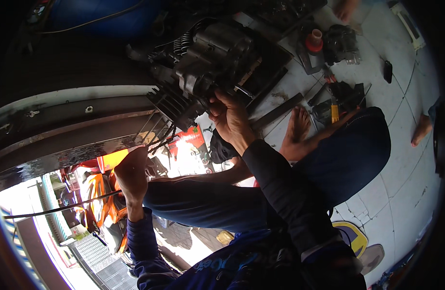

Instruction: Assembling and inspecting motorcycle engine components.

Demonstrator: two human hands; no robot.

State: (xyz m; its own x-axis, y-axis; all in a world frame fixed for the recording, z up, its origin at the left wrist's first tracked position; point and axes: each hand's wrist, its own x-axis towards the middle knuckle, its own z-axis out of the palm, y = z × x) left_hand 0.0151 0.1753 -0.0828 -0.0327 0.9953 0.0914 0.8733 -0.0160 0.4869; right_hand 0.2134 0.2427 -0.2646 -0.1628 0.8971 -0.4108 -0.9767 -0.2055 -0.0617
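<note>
A grey metal engine (208,53) with a finned cylinder (171,106) stands at the upper middle. My right hand (227,116) reaches up to its lower side, with thumb and fingers curled together against the casing. What they grip is hidden in shadow. A thin shiny metal rod (244,91) sticks out just to the right of those fingers. My left hand (132,175) is at the left, below the cylinder, near the dark metal ledge (77,145). Its back shows, and its fingers are lost from sight.
On the white tiled floor at right are a bottle with a red top (314,41), a yellow-handled tool (334,112) and a small black object (388,71). My bare foot (300,123) is near the engine. Another person's foot (421,130) shows at far right. An orange motorcycle (100,195) stands lower left.
</note>
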